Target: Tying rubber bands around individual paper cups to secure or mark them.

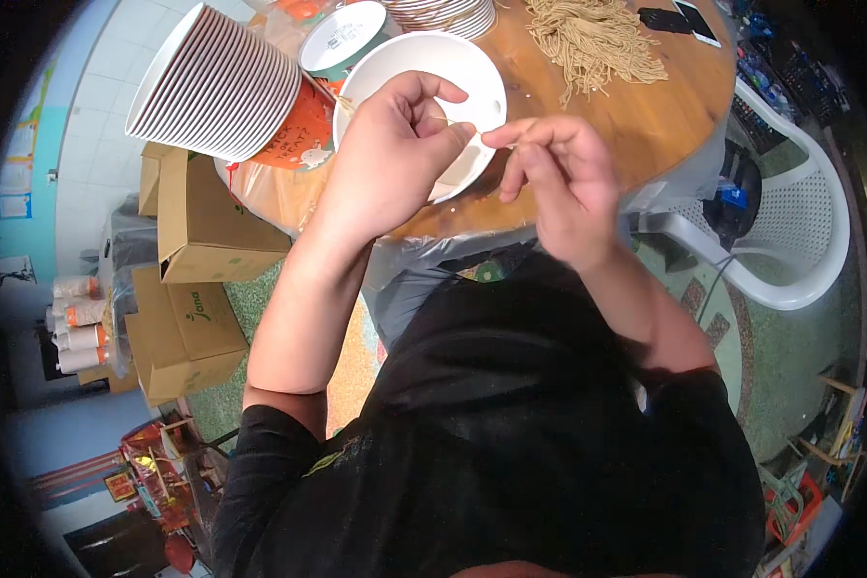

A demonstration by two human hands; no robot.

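Observation:
A white paper bucket (414,54) stands at the table's near edge with its open mouth toward me. My left hand (395,144) is over its mouth, thumb and fingers closed on a thin tan cord (441,118). At the bucket's right rim, my right hand (561,178) is closed in a pinch, its fingertips on what looks like a fine end of the cord. A small hole shows in the bucket's right wall, just above the right fingertips. A short piece of tan cord (341,99) sticks out at the bucket's left side.
A tall stack of white buckets (217,87) leans at the left, beside an orange printed bucket (299,130). Behind are a lidded tub (342,37) and more stacked buckets (438,14). Tan cords (592,43) and phones (696,23) lie right. Cardboard boxes (212,222) and a white chair (790,222) flank the table.

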